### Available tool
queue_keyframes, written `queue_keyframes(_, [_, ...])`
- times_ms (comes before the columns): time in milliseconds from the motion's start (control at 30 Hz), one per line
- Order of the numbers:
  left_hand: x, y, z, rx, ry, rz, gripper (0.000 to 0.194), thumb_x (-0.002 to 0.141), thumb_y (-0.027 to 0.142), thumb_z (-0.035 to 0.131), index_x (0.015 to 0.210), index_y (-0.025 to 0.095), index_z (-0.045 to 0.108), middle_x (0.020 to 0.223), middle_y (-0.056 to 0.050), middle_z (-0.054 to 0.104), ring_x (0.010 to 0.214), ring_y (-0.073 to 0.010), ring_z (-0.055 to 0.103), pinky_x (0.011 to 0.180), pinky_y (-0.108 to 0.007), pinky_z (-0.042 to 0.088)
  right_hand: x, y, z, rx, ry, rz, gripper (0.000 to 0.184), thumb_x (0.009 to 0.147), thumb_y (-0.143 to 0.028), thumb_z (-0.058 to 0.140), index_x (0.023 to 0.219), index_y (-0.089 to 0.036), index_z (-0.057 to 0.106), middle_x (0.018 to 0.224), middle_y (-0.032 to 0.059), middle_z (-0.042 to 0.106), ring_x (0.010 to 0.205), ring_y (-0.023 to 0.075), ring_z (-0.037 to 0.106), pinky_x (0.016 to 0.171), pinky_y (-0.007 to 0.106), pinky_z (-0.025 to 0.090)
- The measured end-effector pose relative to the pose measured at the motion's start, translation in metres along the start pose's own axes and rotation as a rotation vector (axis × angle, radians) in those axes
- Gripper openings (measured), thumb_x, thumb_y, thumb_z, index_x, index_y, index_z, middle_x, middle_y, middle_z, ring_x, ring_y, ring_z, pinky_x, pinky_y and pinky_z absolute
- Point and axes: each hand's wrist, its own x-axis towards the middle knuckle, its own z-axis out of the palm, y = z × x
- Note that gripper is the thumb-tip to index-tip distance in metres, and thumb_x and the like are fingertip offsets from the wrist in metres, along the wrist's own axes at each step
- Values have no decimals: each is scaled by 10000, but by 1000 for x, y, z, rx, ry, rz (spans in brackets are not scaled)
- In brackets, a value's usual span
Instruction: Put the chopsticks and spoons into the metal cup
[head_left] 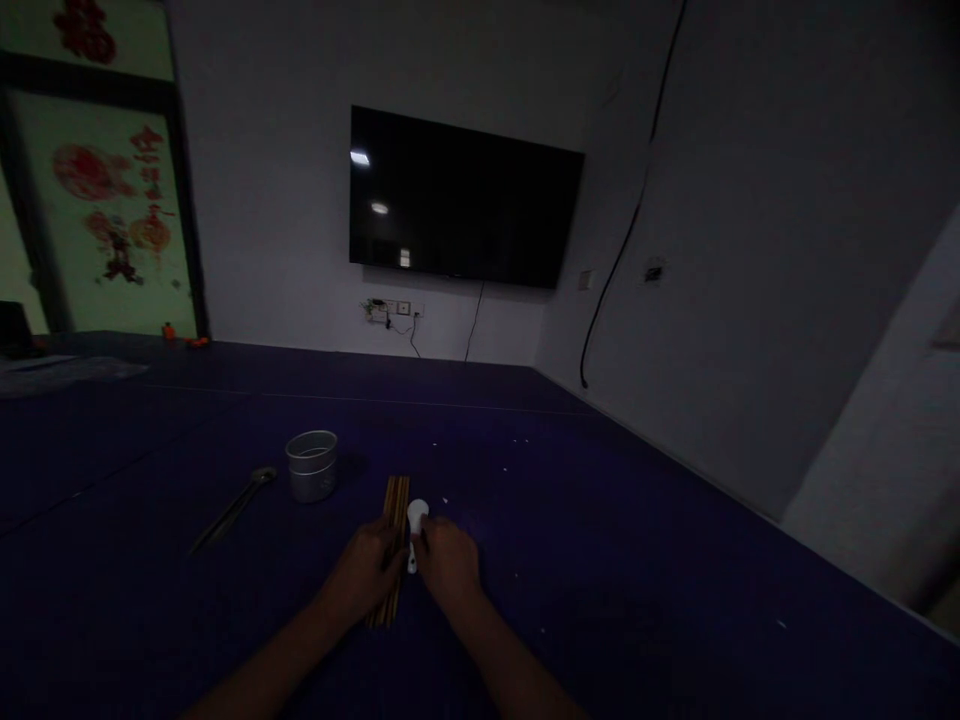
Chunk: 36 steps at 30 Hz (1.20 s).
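A bundle of wooden chopsticks (396, 497) lies lengthwise on the dark blue table (637, 560). My left hand (367, 573) rests over the middle of the bundle, fingers curled on it. My right hand (447, 562) sits just right of the bundle and grips the handle of a small white spoon (416, 516), whose bowl points away from me. The two hands nearly touch. The room is dim, so finger detail is hard to make out.
A small metal pot (311, 465) stands left of the chopsticks. A metal spoon or ladle (234, 510) lies further left. White crumbs dot the table. A dark wall-mounted TV (461, 200) hangs beyond the table, with a wall close on the right.
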Motion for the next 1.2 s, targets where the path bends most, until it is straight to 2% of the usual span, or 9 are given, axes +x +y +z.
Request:
queue_keyframes(100, [0, -3, 2, -20, 22, 2, 240, 801, 227, 472, 971, 188, 637, 1013, -93, 652, 974, -212, 603, 871, -320, 448, 0, 1, 1, 9, 26, -31, 352, 893, -269, 439, 1226, -230, 547, 1049, 88, 647, 938, 195, 621, 767, 275, 444])
queue_keyframes(233, [1, -6, 6, -26, 37, 10, 251, 801, 243, 481, 991, 198, 639, 1017, -90, 653, 982, -216, 604, 875, -322, 450, 1, 3, 1, 24, 27, -57, 353, 890, -258, 448, 1229, -246, 546, 1067, 73, 630, 977, 189, 601, 806, 264, 433])
queue_keyframes(500, [0, -9, 8, -13, 55, 7, 271, 812, 289, 498, 1029, 201, 634, 1073, -103, 632, 1015, -228, 586, 907, -337, 429, 2, 3, 0, 23, 21, -58, 363, 898, -252, 445, 1251, -261, 531, 1053, 64, 625, 956, 181, 605, 783, 254, 438])
queue_keyframes(933, [1, -7, 3, -5, -12, -15, 241, 825, 279, 460, 956, 188, 642, 1001, -97, 641, 977, -217, 588, 890, -326, 421, 1, 3, 0, 29, 15, -65, 382, 911, -248, 432, 1286, -255, 505, 1043, 72, 624, 982, 186, 597, 795, 250, 433])
queue_keyframes(1200, [1, -10, 4, 0, -13, -21, 272, 814, 278, 463, 1014, 195, 628, 1013, -93, 640, 1007, -228, 578, 890, -335, 423, 3, 4, 2, 46, 4, -63, 390, 904, -231, 439, 1288, -269, 499, 1058, 73, 623, 962, 177, 603, 784, 248, 436])
